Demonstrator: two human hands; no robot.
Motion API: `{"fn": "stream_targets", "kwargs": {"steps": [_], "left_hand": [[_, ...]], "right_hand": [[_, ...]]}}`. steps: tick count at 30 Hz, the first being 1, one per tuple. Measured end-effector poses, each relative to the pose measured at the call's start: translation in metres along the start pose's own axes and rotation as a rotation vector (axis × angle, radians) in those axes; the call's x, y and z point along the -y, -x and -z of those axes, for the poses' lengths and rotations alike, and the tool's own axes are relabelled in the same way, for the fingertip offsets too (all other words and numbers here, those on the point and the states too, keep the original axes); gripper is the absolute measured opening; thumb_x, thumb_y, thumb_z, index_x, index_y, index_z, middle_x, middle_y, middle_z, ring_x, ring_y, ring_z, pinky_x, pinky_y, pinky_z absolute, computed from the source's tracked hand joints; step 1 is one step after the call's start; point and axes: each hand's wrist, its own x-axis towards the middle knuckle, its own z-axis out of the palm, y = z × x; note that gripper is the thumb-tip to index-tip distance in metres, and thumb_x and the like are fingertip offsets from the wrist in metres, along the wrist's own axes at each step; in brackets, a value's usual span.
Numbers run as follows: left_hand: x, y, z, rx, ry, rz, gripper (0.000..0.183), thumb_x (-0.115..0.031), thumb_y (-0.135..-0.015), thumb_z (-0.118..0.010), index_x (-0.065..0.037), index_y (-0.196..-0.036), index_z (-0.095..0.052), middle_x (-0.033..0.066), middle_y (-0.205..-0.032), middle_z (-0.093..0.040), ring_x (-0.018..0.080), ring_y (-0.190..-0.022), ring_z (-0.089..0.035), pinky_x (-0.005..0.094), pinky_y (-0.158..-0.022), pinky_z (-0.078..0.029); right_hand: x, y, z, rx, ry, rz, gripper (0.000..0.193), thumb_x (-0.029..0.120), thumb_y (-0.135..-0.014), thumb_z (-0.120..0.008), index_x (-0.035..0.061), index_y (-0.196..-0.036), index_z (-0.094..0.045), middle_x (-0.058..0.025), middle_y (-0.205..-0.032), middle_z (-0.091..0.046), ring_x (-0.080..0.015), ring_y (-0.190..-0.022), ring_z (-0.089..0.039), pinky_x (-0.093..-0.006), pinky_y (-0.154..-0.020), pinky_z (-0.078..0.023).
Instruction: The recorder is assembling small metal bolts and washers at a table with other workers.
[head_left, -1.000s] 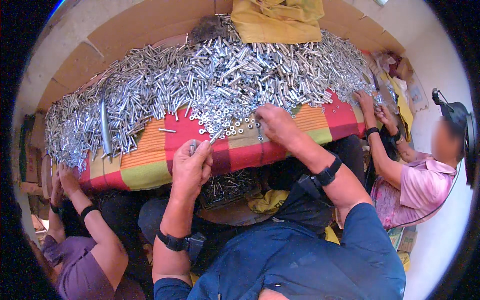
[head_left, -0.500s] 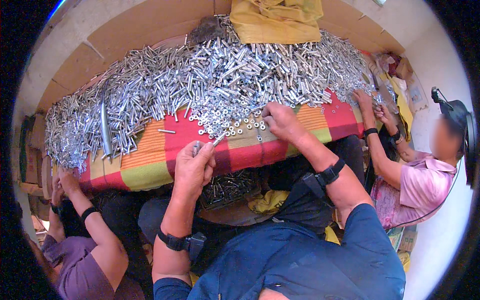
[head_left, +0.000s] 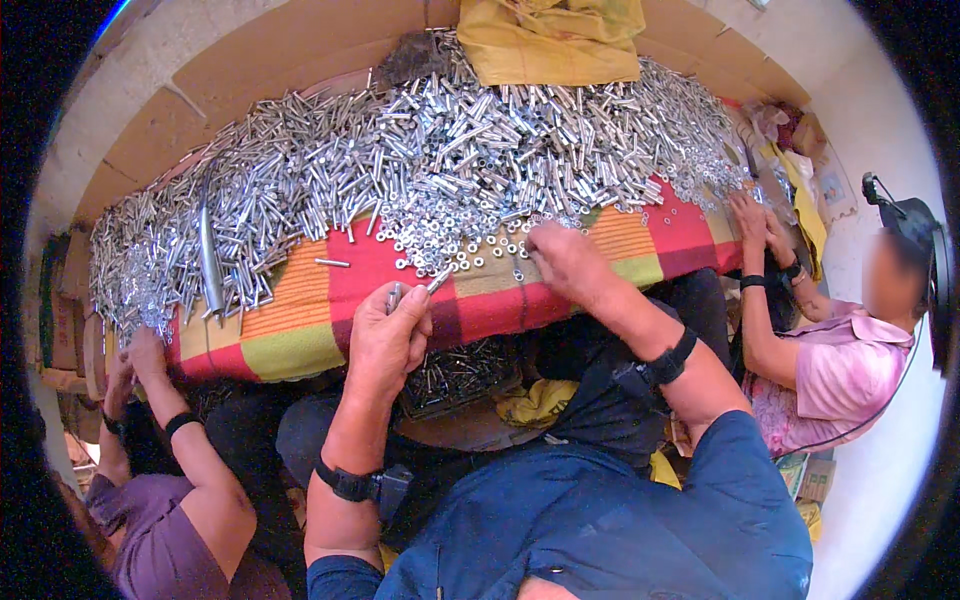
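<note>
My left hand (head_left: 385, 335) is closed around slim silvery metal bolts, just off the near edge of the cloth. One bolt (head_left: 439, 280) sticks out past the thumb toward the nuts, and the end of another (head_left: 394, 297) shows above the fingers. A loose cluster of small ring-shaped nuts (head_left: 430, 243) lies beyond this hand, on the checked cloth (head_left: 490, 312). To the right of the cluster, my right hand (head_left: 568, 262) is low over the cloth with its fingers curled together. Whatever its fingertips may hold is hidden.
A long heap of metal bolts and tubes (head_left: 330, 150) spreads across the back. A yellow sack (head_left: 550, 45) lies on it. A pointed metal tool (head_left: 210, 260) rests at left. Co-workers' hands (head_left: 147, 350) (head_left: 755, 225) work at both ends. Below the cloth stands a bin of metal pieces (head_left: 460, 375).
My right hand has come slightly nearer, down beside the nuts. My left hand has stayed in place with its bolts. The right co-worker's hands have drawn together.
</note>
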Motion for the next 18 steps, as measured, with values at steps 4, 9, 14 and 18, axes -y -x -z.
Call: {"fn": "stream_targets", "kwargs": {"steps": [4,9,14,18], "left_hand": [[0.001,0.0,0.002,0.008,-0.004,-0.003,0.025,-0.027,-0.101,-0.06,-0.012,-0.083,-0.054,-0.0005,-0.062,-0.053,0.0065,-0.037,-0.036,0.0234,-0.033,-0.026],[0.003,0.0,0.004,0.007,-0.017,0.001,0.024,-0.027,-0.101,-0.06,-0.012,-0.083,-0.054,-0.0006,-0.063,-0.053,0.0063,-0.037,-0.036,0.0231,-0.033,-0.026],[0.001,0.0,-0.002,0.016,-0.029,0.005,0.024,-0.026,-0.101,-0.06,-0.011,-0.083,-0.054,-0.0005,-0.062,-0.053,0.0066,-0.038,-0.037,0.0238,-0.033,-0.025],[-0.001,0.001,-0.006,0.05,-0.103,0.016,0.026,-0.024,-0.1,-0.059,-0.007,-0.081,-0.055,0.0015,-0.061,-0.053,0.0067,-0.038,-0.038,0.0236,-0.035,-0.024]], "right_hand": [[0.012,0.013,0.006,0.007,0.066,0.045,0.008,0.003,-0.086,-0.061,0.0025,-0.094,-0.06,-0.0199,-0.09,-0.061,-0.0431,-0.084,-0.063,-0.0516,-0.071,-0.051],[0.009,0.017,0.008,0.075,0.107,0.042,0.01,0.002,-0.083,-0.061,0.0024,-0.093,-0.06,-0.0199,-0.089,-0.061,-0.043,-0.084,-0.063,-0.0512,-0.072,-0.051],[0.0,0.018,0.005,0.085,0.075,0.023,0.012,0.002,-0.082,-0.062,0.0015,-0.094,-0.06,-0.0211,-0.087,-0.061,-0.0442,-0.085,-0.062,-0.0504,-0.074,-0.052],[0.027,0.01,0.015,0.047,-0.307,-0.091,0.016,0.005,-0.086,-0.063,-0.001,-0.1,-0.062,-0.0139,-0.078,-0.064,-0.0279,-0.07,-0.067,-0.0403,-0.065,-0.054]]}}
